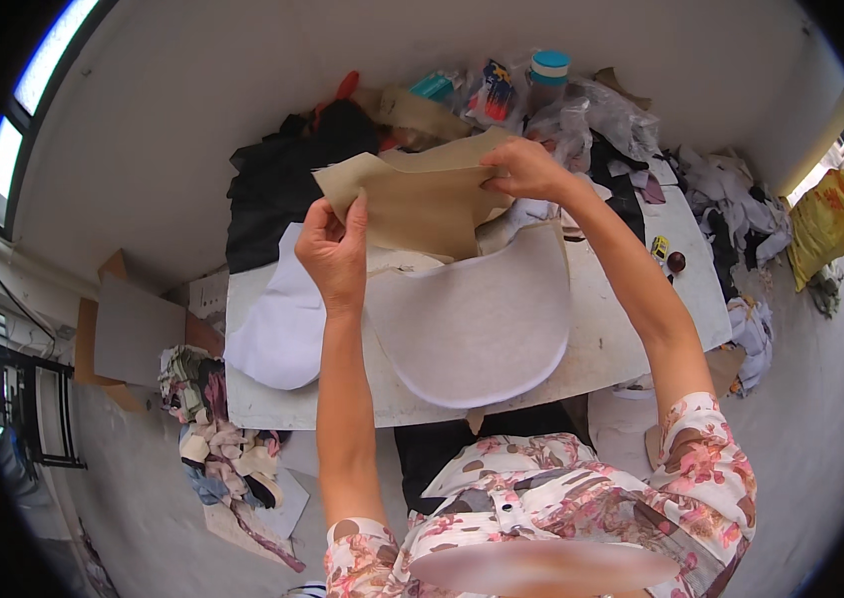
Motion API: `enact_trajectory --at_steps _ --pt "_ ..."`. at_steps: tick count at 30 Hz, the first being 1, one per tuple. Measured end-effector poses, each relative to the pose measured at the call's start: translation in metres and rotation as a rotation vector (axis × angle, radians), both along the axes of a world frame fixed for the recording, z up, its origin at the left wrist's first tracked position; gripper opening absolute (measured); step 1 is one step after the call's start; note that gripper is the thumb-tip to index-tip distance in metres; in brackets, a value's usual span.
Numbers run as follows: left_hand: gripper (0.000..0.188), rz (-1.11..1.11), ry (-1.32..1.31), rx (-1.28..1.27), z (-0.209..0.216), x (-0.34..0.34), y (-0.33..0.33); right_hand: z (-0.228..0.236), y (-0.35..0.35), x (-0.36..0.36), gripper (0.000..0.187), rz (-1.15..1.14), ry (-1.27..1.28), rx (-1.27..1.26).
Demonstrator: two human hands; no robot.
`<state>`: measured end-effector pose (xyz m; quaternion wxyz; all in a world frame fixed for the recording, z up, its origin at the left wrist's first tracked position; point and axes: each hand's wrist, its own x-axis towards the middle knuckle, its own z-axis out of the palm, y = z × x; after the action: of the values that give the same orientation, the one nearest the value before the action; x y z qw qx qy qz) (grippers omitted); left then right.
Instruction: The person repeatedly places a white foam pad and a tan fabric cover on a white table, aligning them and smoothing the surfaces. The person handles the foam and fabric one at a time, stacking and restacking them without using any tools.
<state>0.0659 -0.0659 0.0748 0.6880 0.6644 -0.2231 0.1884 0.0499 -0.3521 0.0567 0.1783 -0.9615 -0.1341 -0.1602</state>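
Observation:
A piece of tan fabric (422, 204) is stretched between my two hands above the far part of the table. My left hand (334, 249) pinches its left corner between thumb and fingers. At its upper right edge, my right hand (526, 171) grips the same cloth. Below it lies a large pale fabric panel (477, 319) with a rounded white edge toward me. A white fabric piece (277, 324) with a curved edge rests to the left of that panel, partly behind my left forearm.
The white table (591, 369) carries black cloth (277, 214) at back left, plastic bags (611, 115) and a blue-lidded jar (548, 75) at the back. Fabric scraps (227, 448) and a cardboard box (138, 324) are on the left; a yellow bag (836, 224) stands right.

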Motion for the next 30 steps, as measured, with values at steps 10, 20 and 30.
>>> enact_trajectory --at_steps 10,20,30 --pt "0.021 -0.252 0.17 -0.363 -0.001 -0.018 0.035 0.034 -0.016 -0.084 0.01 0.081 0.038 1.044" --pt "0.015 -0.086 0.081 -0.223 0.012 -0.07 0.052 0.044 0.017 -0.14 0.033 -0.037 -0.192 1.093" --pt "0.016 -0.213 0.316 -0.337 -0.011 -0.094 0.076 0.028 0.031 -0.178 0.031 -0.055 0.003 1.219"
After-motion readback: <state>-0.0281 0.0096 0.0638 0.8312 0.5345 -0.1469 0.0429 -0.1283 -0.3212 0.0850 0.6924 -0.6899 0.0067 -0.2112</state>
